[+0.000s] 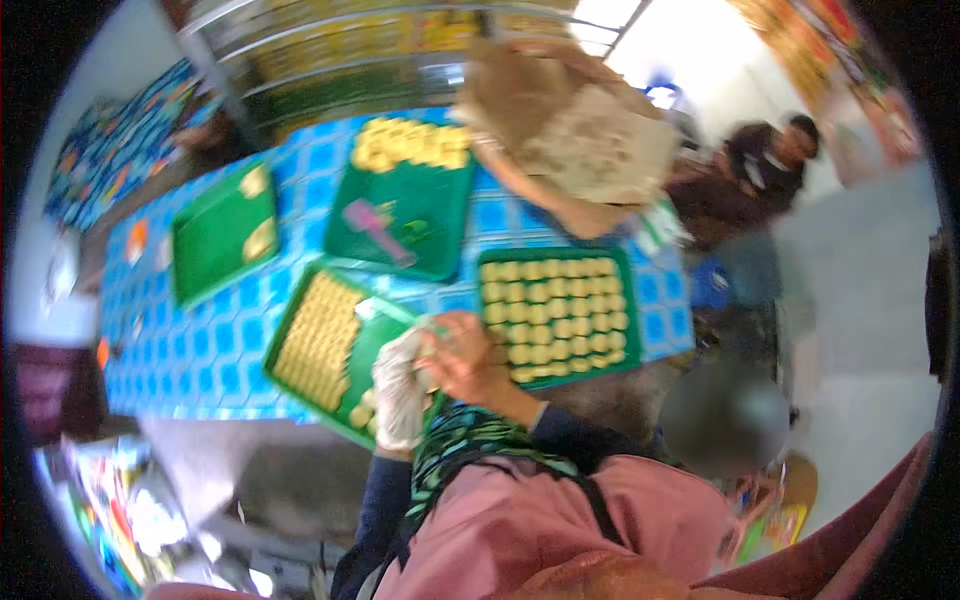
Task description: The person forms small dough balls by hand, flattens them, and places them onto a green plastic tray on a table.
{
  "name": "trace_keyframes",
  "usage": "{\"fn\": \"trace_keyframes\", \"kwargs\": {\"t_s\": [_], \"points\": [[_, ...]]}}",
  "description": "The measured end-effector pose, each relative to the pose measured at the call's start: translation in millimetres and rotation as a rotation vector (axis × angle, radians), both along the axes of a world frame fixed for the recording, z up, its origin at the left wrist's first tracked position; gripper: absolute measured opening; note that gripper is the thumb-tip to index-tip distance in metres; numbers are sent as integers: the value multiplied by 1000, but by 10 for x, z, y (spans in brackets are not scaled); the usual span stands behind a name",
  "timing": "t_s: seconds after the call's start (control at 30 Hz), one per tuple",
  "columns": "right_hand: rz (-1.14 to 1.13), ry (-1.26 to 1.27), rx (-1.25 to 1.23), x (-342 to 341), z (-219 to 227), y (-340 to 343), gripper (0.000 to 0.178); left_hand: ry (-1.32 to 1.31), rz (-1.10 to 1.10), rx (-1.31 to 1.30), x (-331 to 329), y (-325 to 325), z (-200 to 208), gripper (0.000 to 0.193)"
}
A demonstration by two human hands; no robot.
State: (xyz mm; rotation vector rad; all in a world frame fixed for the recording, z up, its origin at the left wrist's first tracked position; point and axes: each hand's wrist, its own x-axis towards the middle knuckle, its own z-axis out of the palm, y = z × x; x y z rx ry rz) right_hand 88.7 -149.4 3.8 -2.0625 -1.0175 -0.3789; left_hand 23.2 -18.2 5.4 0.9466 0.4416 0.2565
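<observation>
Left hand (398, 390), white-gloved, and right hand (462, 358), bare: brought together at centre frame, over the right side of a green tray (382, 328); blur and overlap leave it impossible to tell whether either grasps a piece. Green tray, lower centre of frame, tilted in plan: small tan pieces (318, 340) in close rows at left, a few paler lumps (362, 412) near the lower edge. Second tray (633, 320), right of centre: pale rounds (540, 308) in spaced rows. Handling, by judgement: light, even finger pressure; wrists clear of both sets of rows.
</observation>
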Motion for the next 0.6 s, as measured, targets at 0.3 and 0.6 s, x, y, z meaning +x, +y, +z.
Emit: {"fn": "trace_keyframes", "kwargs": {"t_s": [0.3,0.6], "points": [[-121,1129,572,300,-8,207,38,-136,0,-512,-130,29,270,38],[72,1661,1123,1678,-467,209,100,85,-5,-354,-72,-229,432,64]]}}
